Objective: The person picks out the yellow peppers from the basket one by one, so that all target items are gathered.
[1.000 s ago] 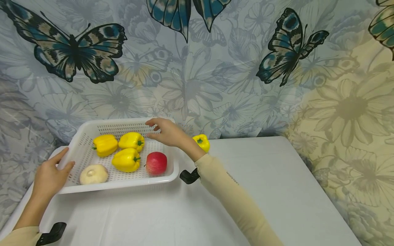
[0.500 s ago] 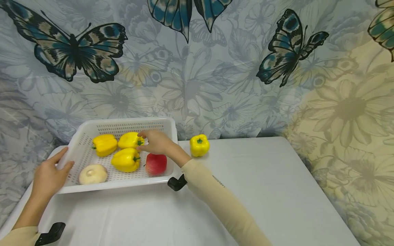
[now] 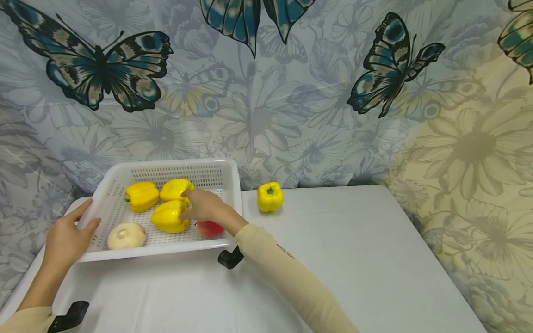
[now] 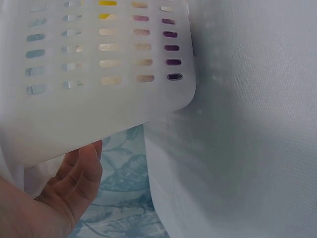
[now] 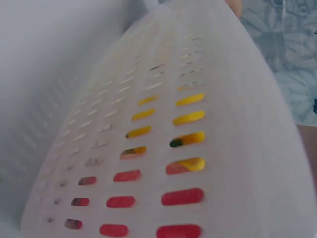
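Reaching down into the white basket, the person's right grip now sits lower and further left than half a second ago, off the back-right pepper's stem and at the stem end of the front pepper. Judging by that, the work has shifted to the front pepper, which still lies in the basket. Thumb and fingers straddle its stem end; can't tell if they pinch it. Left grip stays curled round the basket's left rim. Basket and contents look unmoved. The loose pepper on the desk, partly covered by the forearm a second ago, shows fully.

Hard to make out: stems of the front and back-right peppers are behind the right grip; the red apple is partly covered by the same hand. Left pepper and pale round vegetable are clear, vegetable type uncertain. Right wrist view mostly shows basket wall, red and yellow through the slots, no fingertips at work. Left wrist view has dark purple behind some slots, source unclear.
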A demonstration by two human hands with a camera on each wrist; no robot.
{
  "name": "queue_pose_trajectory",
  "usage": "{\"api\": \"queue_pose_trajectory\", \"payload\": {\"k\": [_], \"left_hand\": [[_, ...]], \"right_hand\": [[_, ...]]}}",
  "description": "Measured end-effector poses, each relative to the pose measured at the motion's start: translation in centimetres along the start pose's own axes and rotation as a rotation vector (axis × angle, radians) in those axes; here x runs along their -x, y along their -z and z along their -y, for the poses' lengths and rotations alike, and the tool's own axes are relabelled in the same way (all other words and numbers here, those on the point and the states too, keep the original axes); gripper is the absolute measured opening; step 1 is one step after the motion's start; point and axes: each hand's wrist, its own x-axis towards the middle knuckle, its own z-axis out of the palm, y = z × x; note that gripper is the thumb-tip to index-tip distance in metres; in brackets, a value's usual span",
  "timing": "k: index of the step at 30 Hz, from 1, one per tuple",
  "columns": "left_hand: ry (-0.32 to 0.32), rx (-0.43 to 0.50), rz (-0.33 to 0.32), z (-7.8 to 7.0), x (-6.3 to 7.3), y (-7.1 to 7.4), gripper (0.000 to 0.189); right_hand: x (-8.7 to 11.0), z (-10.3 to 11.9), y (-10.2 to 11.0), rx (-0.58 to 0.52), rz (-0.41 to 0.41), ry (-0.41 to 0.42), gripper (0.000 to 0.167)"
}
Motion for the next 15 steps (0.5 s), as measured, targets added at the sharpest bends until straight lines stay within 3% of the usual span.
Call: {"api": "queue_pose_trajectory", "payload": {"k": [15], "left_hand": [[-0.002, -0.004, -0.003, 0.0, -0.1, 0.0, 0.058]], "right_hand": [[-1.2, 0.4, -1.6, 0.007, 0.062, -0.014, 0.083]]}}
